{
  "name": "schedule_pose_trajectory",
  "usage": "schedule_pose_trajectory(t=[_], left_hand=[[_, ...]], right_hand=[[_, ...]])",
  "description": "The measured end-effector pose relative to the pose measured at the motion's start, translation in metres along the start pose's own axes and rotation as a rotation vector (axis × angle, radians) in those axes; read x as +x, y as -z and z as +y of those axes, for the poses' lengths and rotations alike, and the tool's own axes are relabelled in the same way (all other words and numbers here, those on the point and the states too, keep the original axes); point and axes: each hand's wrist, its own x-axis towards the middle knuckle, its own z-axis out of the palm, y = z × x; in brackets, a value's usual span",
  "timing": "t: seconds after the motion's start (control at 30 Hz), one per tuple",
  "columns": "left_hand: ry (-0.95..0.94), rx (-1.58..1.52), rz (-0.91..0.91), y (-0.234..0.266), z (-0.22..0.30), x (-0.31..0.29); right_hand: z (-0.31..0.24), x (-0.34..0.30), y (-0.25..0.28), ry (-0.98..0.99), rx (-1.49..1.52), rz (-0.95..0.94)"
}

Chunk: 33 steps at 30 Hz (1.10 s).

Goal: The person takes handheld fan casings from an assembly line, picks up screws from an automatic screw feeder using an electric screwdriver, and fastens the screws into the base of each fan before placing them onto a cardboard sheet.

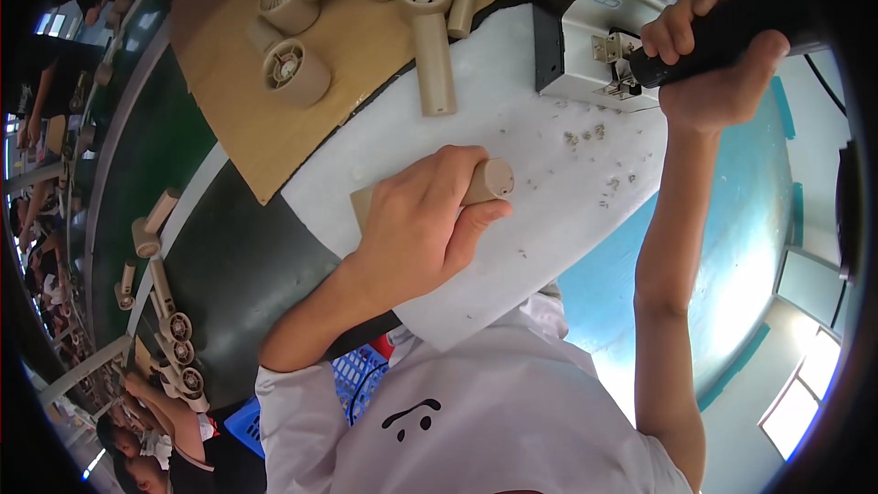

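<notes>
1. Fan handle (491,181) sat gripped in the left hand (422,215) near the white sheet's (540,238) left edge.
2. Loose screws (599,132) nearer the right edge could have scratched the handle.
3. Right hand (709,82) clutched a black electric screwdriver (764,23) at the screw feeder (578,41); misalignment could have dropped a screw.

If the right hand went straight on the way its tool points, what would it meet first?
Probably the metal fitting on the white machine, just past the tip of the black tool; whether they touch is unclear.

Beige fan handle (495,180) in smooth, matt plastic; power screwdriver (768,18), matt, plastic-looking; cardboard sheet (233,105), matt; blue floor (732,238), glossy.
</notes>
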Motion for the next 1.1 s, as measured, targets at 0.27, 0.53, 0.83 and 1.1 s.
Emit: schedule_pose_trajectory(t=[0.27,0.53,0.83,1.1], left_hand=[[-0.007,-0.01,-0.028,0.002,-0.003,-0.002],[-0.15,-0.135,0.054,-0.003,-0.005,0.0],[-0.092,-0.133,0.022,-0.001,-0.004,-0.005],[-0.069,-0.176,0.023,0.002,-0.004,-0.004]], right_hand=[[-0.009,-0.017,-0.016,-0.152,0.076,0.073],[-0.056,-0.062,-0.09,0.045,0.683,-0.041],[-0.03,-0.062,-0.102,0.034,0.627,-0.193],[-0.025,-0.059,-0.101,0.045,0.637,-0.227]])
